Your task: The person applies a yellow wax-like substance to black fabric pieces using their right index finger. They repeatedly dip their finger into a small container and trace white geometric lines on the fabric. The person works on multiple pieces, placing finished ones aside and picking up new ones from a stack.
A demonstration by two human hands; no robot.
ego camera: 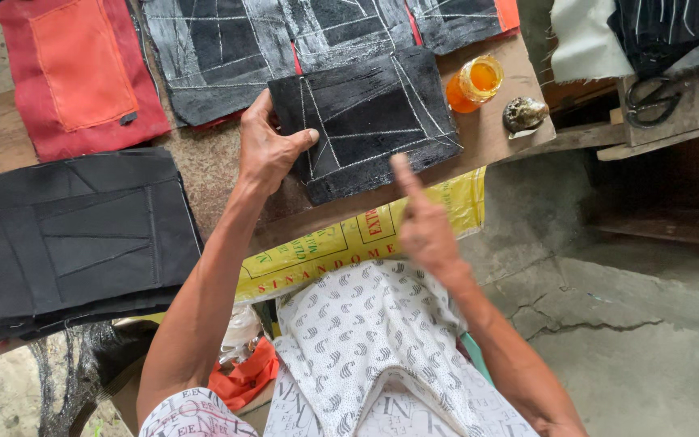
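The left hand (267,150) is clamping the chalk-marked black fabric panel (370,117) by its left edge near the tabletop's (228,174) front edge; the right hand (422,222) is hovering above, empty, index finger extended.

A yellow printed sack (349,239) hangs over the near edge of the wooden board, flat and wrinkled, with red and green lettering. A small jar (473,82) of orange liquid stands on the board's right end, perhaps unlabelled.
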